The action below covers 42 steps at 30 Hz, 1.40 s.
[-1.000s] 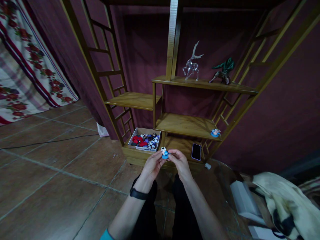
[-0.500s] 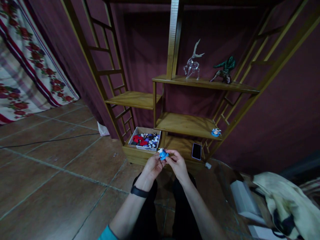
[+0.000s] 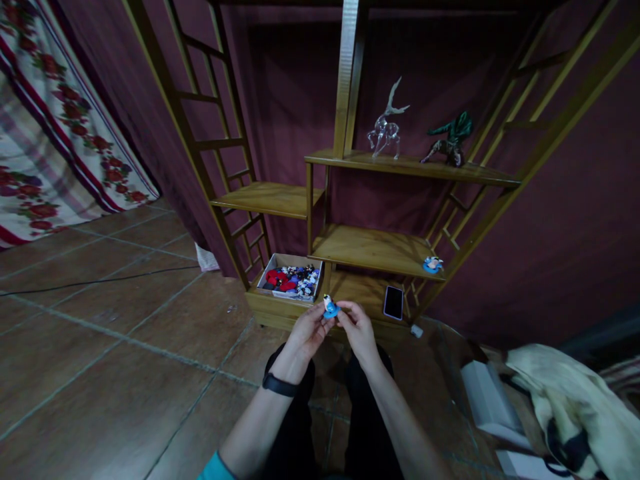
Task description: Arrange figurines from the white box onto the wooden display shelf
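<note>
Between my two hands is a small blue and white figurine [image 3: 330, 307] on a round blue base, held upright in front of the lowest shelf. My left hand [image 3: 309, 329] grips the base from the left, wearing a black band at the wrist. From the other side, my right hand [image 3: 358, 328] pinches the base's edge with thumb and finger. Just beyond the left hand, an open box [image 3: 320, 280] holds many small red, black, white and purple pieces. A similar blue-based figurine [image 3: 433, 265] stands at the right end of the middle shelf.
A phone [image 3: 393, 303] lies on the low shelf at right. On the upper shelf stand a clear deer figure [image 3: 385, 135] and a dark green crouching figure [image 3: 453, 138]. White boxes [image 3: 493, 400] and a pale cloth bag [image 3: 575, 393] lie on the floor at right.
The figurine has turned in my fingers and shifted slightly to the right, now showing its white front. Both hands stay nearly in place; the shelf items have not moved.
</note>
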{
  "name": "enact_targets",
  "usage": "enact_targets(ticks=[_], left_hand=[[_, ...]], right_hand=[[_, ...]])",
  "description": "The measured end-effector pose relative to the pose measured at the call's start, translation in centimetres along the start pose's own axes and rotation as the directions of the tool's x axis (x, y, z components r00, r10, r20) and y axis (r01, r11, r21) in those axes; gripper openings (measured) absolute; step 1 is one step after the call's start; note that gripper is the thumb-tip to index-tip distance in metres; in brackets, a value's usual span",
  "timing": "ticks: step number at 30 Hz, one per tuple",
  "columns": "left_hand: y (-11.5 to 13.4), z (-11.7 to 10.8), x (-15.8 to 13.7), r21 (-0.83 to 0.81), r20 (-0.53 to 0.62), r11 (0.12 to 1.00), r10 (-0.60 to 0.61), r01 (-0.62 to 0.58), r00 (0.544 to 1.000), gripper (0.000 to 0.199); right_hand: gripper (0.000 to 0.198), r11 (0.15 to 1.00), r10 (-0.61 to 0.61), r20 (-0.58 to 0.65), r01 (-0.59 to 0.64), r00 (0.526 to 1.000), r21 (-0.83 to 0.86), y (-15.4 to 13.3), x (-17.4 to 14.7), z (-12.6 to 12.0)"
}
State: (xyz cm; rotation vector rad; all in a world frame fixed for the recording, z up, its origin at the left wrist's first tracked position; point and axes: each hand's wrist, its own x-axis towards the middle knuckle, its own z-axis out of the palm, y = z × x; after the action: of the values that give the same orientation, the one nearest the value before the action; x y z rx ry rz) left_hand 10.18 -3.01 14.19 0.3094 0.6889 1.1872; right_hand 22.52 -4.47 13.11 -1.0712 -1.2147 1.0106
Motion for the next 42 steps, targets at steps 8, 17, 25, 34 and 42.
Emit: enact_targets(ticks=[8,17,25,34,42], left_hand=[[0.1,0.2,0.1,0.026,-0.029,0.999,0.033,-0.032,0.999,0.010],[0.4,0.4,0.0,0.064,-0.065,0.997,0.054,-0.050,0.996,0.013],[1.0,1.3,0.7,0.107,-0.054,0.992,0.069,-0.063,0.996,0.012],[1.8,2.4,1.4,0.139,-0.011,0.986,0.093,-0.091,0.996,0.014],[2.3,3.3,2.0,0.182,-0.012,0.967,0.185,-0.179,0.983,0.017]], right_hand=[[0.025,0.999,-0.007,0.006,0.007,1.000,0.035,0.4,0.3,0.0],[0.029,0.995,0.028,0.014,-0.029,1.000,0.095,0.4,0.8,-0.3],[0.030,0.985,0.034,0.022,-0.037,0.999,0.170,-0.6,1.8,-0.2],[0.029,0.976,0.056,-0.016,-0.052,0.998,0.212,-1.0,3.4,0.0],[0.026,0.980,0.048,-0.012,-0.045,0.999,0.196,-1.5,4.8,0.1]])
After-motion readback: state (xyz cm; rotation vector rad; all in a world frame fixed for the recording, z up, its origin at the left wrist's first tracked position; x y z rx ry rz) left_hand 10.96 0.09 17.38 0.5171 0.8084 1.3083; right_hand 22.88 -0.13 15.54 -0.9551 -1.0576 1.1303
